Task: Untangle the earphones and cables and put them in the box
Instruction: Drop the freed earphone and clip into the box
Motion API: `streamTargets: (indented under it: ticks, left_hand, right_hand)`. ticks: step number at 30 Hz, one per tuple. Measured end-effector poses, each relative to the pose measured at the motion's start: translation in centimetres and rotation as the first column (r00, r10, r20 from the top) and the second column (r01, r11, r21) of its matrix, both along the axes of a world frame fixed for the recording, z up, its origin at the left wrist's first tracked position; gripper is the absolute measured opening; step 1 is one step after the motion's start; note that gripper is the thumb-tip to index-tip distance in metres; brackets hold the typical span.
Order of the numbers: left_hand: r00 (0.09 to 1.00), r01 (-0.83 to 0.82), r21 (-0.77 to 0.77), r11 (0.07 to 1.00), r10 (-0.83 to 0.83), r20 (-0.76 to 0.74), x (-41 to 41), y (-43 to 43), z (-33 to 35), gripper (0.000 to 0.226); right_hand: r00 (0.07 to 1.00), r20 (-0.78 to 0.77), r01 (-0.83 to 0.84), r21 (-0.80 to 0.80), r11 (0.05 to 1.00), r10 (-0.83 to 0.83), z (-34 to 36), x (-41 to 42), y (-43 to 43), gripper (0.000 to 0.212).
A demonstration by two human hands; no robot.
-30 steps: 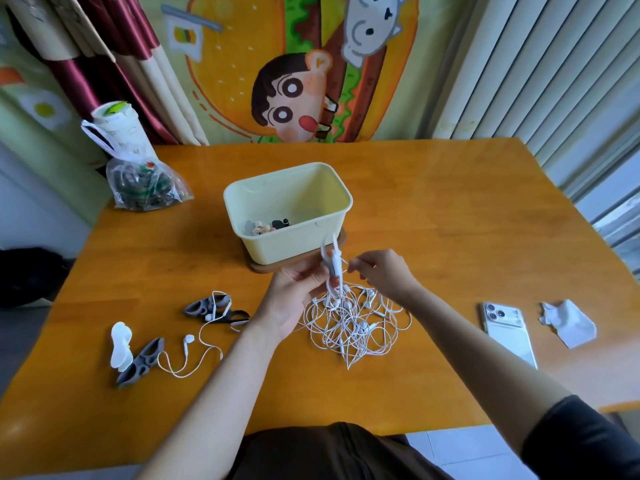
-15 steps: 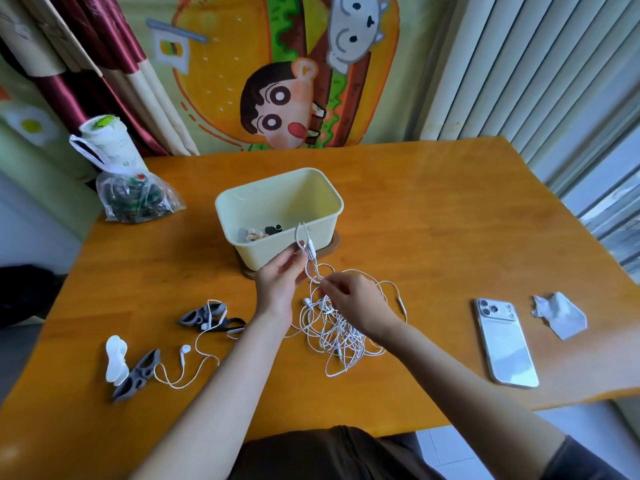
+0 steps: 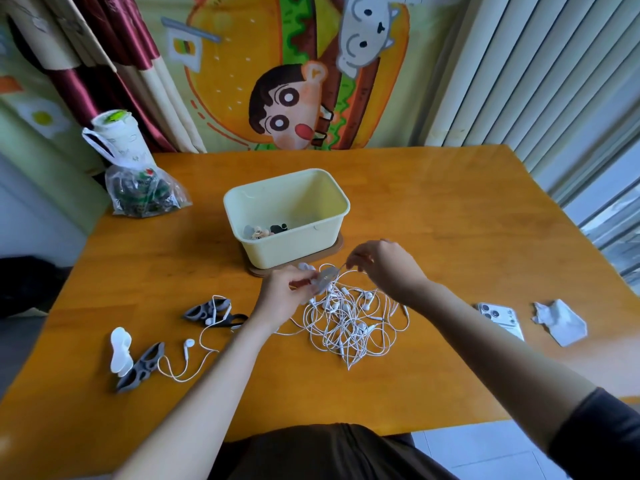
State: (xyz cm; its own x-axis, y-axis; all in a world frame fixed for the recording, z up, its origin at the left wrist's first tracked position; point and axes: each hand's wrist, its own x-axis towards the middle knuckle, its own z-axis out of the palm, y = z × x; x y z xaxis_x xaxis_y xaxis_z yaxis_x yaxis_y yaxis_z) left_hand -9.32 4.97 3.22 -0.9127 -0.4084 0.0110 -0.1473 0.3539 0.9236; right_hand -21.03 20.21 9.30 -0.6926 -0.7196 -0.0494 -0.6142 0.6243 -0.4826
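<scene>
A tangle of white earphone cables (image 3: 349, 323) lies on the wooden table (image 3: 433, 216), just in front of a pale yellow box (image 3: 287, 249). The box stands on a brown base and holds a few small items. My left hand (image 3: 287, 292) grips a small grey winder with cable at the tangle's near-left edge. My right hand (image 3: 384, 268) pinches a white cable strand above the tangle's far right. A separate white earphone (image 3: 188, 344) trails left toward grey cable winders (image 3: 207, 311).
A white winder (image 3: 119, 351) and a dark grey one (image 3: 140, 367) lie at the left. A phone (image 3: 500, 318) and a crumpled white tissue (image 3: 561, 322) sit at the right. A plastic bag (image 3: 142, 192) with a cup stands at the far left corner.
My right hand has risen from the tangle's middle to its far right, drawing a strand out. My left hand has come nearer and lower, still holding the winder piece.
</scene>
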Motion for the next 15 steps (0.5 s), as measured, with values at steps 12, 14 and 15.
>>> streamTargets:
  ticks: [12, 14, 15]
  left_hand:
    - [0.984, 0.126, 0.749, 0.651, 0.015, -0.179, 0.0, 1.1, 2.9, 0.031]
    - [0.982, 0.060, 0.809, 0.585, 0.112, -0.153, -0.3, 1.0, 3.0, 0.029]
    - [0.978, 0.030, 0.823, 0.567, 0.153, -0.141, -0.4, 1.0, 3.0, 0.027]
  right_hand:
    - [0.958, 0.287, 0.023, -0.083, 0.996, 0.001, -2.6, 1.7, -0.4, 0.029]
    - [0.946, 0.326, 0.032, -0.100, 0.994, 0.002, -3.2, 2.6, -0.7, 0.031]
    - [0.942, 0.334, 0.029, -0.109, 0.994, 0.009, -3.3, 2.9, -0.8, 0.031]
